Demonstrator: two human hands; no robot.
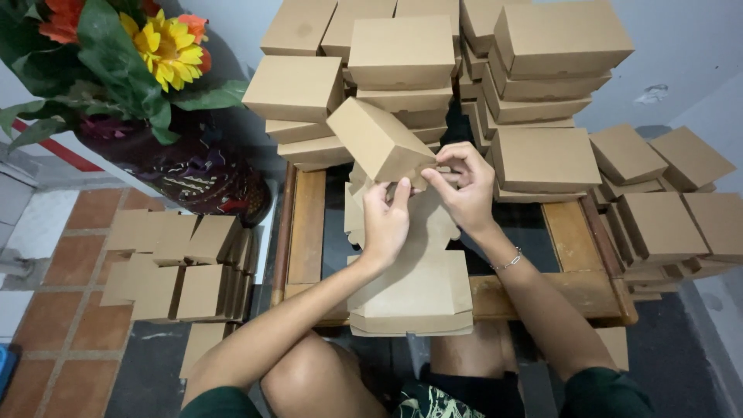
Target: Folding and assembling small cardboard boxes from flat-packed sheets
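Observation:
A brown cardboard box (pixel 376 139) is tilted in the air above a low wooden table (pixel 306 224). My left hand (pixel 385 219) grips its lower side from below. My right hand (pixel 464 184), with a thin bracelet on the wrist, pinches a flap at the box's right end. Under my hands lies a stack of flat unfolded box blanks (pixel 418 290), reaching to the table's near edge.
Folded brown boxes (pixel 542 54) are piled high at the back and to the right (pixel 665 217). More partly folded boxes (pixel 174 267) sit on the tiled floor at left. A dark vase of artificial flowers (pixel 155 46) stands at the upper left.

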